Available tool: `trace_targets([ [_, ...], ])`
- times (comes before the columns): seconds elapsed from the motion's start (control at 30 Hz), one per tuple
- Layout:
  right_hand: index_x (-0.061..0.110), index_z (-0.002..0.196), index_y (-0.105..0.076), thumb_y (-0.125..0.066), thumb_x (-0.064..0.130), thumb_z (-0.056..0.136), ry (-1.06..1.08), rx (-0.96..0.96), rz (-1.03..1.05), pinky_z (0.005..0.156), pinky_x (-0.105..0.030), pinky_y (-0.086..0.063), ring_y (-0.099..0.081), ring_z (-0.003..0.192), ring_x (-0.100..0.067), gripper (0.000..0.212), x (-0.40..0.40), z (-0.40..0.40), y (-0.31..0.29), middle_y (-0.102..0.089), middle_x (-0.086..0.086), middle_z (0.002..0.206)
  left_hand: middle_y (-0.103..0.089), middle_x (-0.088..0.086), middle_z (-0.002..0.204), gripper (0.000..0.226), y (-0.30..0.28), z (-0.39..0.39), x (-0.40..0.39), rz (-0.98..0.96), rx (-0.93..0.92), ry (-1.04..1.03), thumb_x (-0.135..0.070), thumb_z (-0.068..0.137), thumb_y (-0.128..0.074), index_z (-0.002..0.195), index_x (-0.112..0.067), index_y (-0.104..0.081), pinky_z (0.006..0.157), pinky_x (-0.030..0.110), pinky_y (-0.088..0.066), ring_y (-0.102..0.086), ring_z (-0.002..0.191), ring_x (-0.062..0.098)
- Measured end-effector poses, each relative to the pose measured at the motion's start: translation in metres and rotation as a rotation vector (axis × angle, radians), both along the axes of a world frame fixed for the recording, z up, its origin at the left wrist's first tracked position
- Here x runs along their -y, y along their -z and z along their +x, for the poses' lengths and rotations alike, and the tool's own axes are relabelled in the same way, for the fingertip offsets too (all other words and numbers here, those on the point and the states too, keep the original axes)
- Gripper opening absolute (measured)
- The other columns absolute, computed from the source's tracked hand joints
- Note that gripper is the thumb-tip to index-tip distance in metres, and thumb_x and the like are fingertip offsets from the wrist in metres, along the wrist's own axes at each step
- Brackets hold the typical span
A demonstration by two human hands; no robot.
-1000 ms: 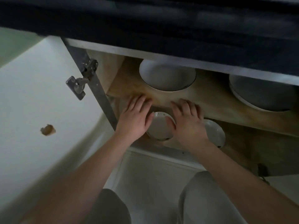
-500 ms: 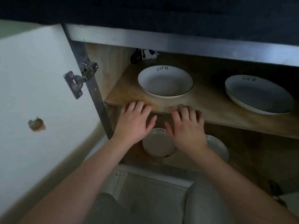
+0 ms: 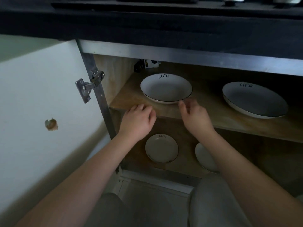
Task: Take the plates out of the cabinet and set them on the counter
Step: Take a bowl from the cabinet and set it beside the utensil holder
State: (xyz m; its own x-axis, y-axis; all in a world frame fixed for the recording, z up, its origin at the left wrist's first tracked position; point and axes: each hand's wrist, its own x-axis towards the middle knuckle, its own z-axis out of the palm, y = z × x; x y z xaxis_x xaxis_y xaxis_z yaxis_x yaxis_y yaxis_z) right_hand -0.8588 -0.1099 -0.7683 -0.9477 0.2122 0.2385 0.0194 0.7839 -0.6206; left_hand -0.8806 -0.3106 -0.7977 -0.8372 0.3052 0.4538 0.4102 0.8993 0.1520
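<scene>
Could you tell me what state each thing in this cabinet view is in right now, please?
Cabinet door: swung open.
Left upper plate: flat on the upper shelf, not held.
Right upper plate: flat on the upper shelf, untouched.
Left lower plate: flat on the lower shelf, untouched.
Right lower plate: on the lower shelf, partly hidden by the arm.
Left hand: empty, fingers loosely curled at the shelf edge.
Right hand: empty, fingers near the left upper plate's rim.

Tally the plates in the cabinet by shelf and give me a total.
Upper shelf: 2 plates, left plate and right plate.
Lower shelf: 2 plates, small plate and a partly hidden plate.
Total: 4 plates.
</scene>
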Motion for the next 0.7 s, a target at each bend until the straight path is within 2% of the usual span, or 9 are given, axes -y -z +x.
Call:
trace_targets([
  [0.07,0.017,0.125,-0.052,-0.043,0.047,0.098,0.044,0.037,-0.150,0.048,-0.018,-0.038,-0.058,0.065,-0.003,0.041,-0.008,-0.013,-0.007,-0.056,0.013,0.080,-0.062,-0.007,0.088,0.042,-0.009,-0.011,0.001,0.240,0.116,-0.069,-0.041,0.102,-0.028,0.118,-0.017,-0.058,0.060,0.026,-0.045,-0.060,0.080,0.014],
  [0.13,0.013,0.128,-0.050,-0.046,0.039,0.099,0.086,0.073,-0.248,0.058,-0.019,-0.041,-0.058,0.075,-0.008,0.039,-0.016,-0.026,-0.013,-0.059,0.004,0.093,-0.060,-0.015,0.094,0.037,-0.020,-0.020,0.003,0.521,0.214,-0.142,-0.043,0.102,-0.031,0.125,-0.023,-0.052,0.060,0.021,-0.042,-0.061,0.087,0.010],
  [0.2,0.009,0.135,-0.043,-0.044,0.031,0.101,0.168,0.085,-0.291,0.070,-0.025,-0.042,-0.057,0.095,-0.020,0.041,-0.023,-0.038,-0.017,-0.057,-0.012,0.122,-0.059,-0.009,0.126,0.041,-0.028,-0.029,0.004,0.665,0.272,-0.151,-0.045,0.103,-0.029,0.139,-0.031,-0.041,0.082,0.028,-0.047,-0.058,0.111,0.014],
  [0.27,0.010,0.142,-0.037,-0.037,0.027,0.103,0.231,0.133,-0.351,0.077,-0.027,-0.041,-0.055,0.108,-0.025,0.043,-0.026,-0.048,-0.021,-0.050,-0.016,0.136,-0.042,-0.002,0.152,0.049,-0.033,-0.038,0.001,0.814,0.403,-0.125,-0.047,0.103,-0.027,0.150,-0.037,-0.027,0.102,0.035,-0.036,-0.045,0.132,0.019],
  [0.37,0.016,0.139,-0.043,-0.034,0.030,0.103,0.251,0.200,-0.829,0.099,-0.041,-0.045,-0.053,0.118,-0.029,0.040,-0.024,-0.056,-0.027,-0.050,-0.015,0.138,-0.036,0.006,0.156,0.060,-0.040,-0.048,-0.008,1.326,0.694,-0.150,-0.056,0.100,-0.032,0.154,-0.028,-0.025,0.117,0.045,-0.027,-0.039,0.139,0.025],
  [0.43,0.015,0.130,-0.051,-0.039,0.026,0.101,0.190,0.170,-1.082,0.094,-0.040,-0.050,-0.056,0.114,-0.029,0.033,-0.024,-0.056,-0.028,-0.053,-0.015,0.133,-0.033,0.012,0.157,0.066,-0.046,-0.053,-0.009,1.625,0.789,-0.098,-0.056,0.099,-0.036,0.154,-0.022,-0.023,0.117,0.047,-0.030,-0.040,0.139,0.029],
  [0.57,-0.002,0.138,-0.042,-0.041,0.020,0.102,0.087,0.077,-1.231,0.082,-0.030,-0.055,-0.054,0.124,-0.032,0.042,-0.024,-0.053,-0.025,-0.048,-0.021,0.141,-0.031,0.019,0.157,0.074,-0.055,-0.057,-0.002,1.825,0.936,0.012,-0.061,0.098,-0.032,0.155,-0.016,-0.020,0.112,0.053,-0.035,-0.038,0.138,0.038],
  [0.63,0.002,0.139,-0.041,-0.041,0.021,0.102,0.080,0.077,-1.274,0.080,-0.031,-0.055,-0.056,0.121,-0.032,0.042,-0.024,-0.048,-0.026,-0.051,-0.019,0.138,-0.032,0.020,0.156,0.076,-0.056,-0.055,0.001,1.846,0.969,0.014,-0.063,0.097,-0.031,0.155,-0.014,-0.022,0.108,0.056,-0.039,-0.040,0.136,0.040],
  [0.7,0.014,0.143,-0.040,-0.042,0.023,0.101,0.107,0.110,-1.358,0.075,-0.036,-0.055,-0.059,0.107,-0.029,0.042,-0.027,-0.042,-0.028,-0.057,-0.013,0.123,-0.034,0.021,0.154,0.077,-0.057,-0.051,0.005,1.850,0.979,-0.032,-0.064,0.095,-0.032,0.153,-0.013,-0.025,0.103,0.059,-0.043,-0.044,0.132,0.042],
])
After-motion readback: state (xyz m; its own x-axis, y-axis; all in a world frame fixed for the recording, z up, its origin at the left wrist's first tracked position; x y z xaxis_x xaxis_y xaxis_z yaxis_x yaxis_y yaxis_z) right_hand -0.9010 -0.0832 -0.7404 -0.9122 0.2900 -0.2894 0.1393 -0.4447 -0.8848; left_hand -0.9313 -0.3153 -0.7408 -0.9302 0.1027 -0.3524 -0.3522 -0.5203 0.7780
